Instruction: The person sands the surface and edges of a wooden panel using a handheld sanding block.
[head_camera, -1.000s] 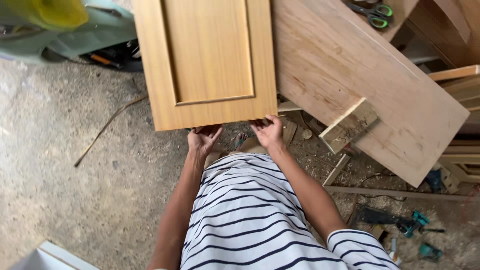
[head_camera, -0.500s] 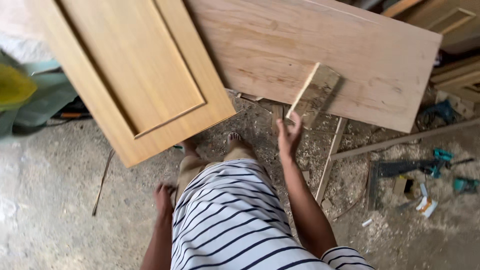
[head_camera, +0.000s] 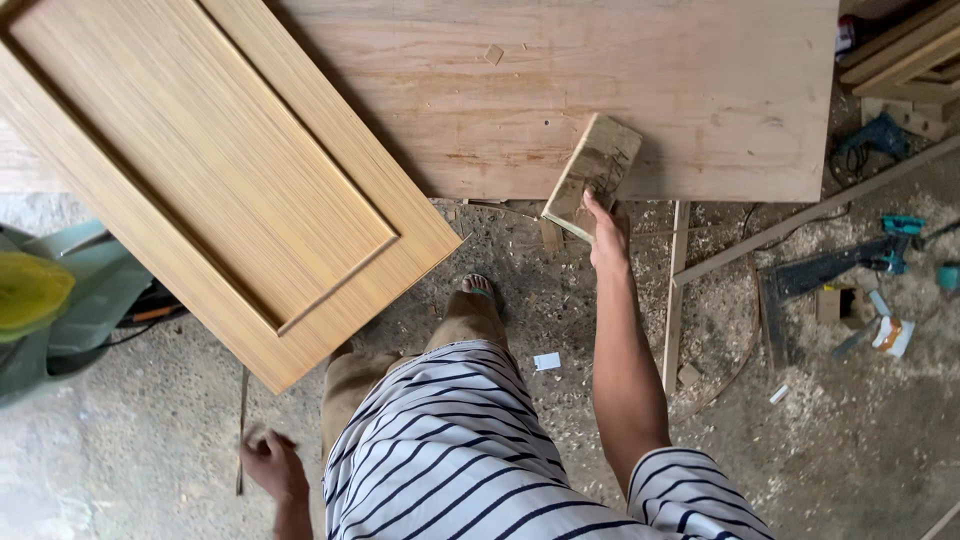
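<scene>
From where I stood, the person's right hand (head_camera: 606, 232) had reached out to the small rough wooden block (head_camera: 592, 177) that overhung the near edge of the big plywood sheet (head_camera: 700, 90), fingers closed on the block's near end; the grip looked like a light pinch more than a full grasp, though part of it was hidden behind the block. The step in hand, as I judged it, was taking hold of that block, and lifting or shifting it cleanly would call for a firmer wrap of the fingers, since it lay tilted, half off the sheet. The left hand (head_camera: 268, 462) hung low and well away from the sheet, beside the striped shirt, loosely curled and holding nothing. The panelled cabinet door (head_camera: 215, 170) lay just left of the block, its far part over the sheet and its near corner jutting over the sawdust-strewn floor (head_camera: 130, 430). A second before, both hands had been at the door's near edge; half a second before, the right hand was short of the block with fingers spread, and the left was already dropping to the side.
</scene>
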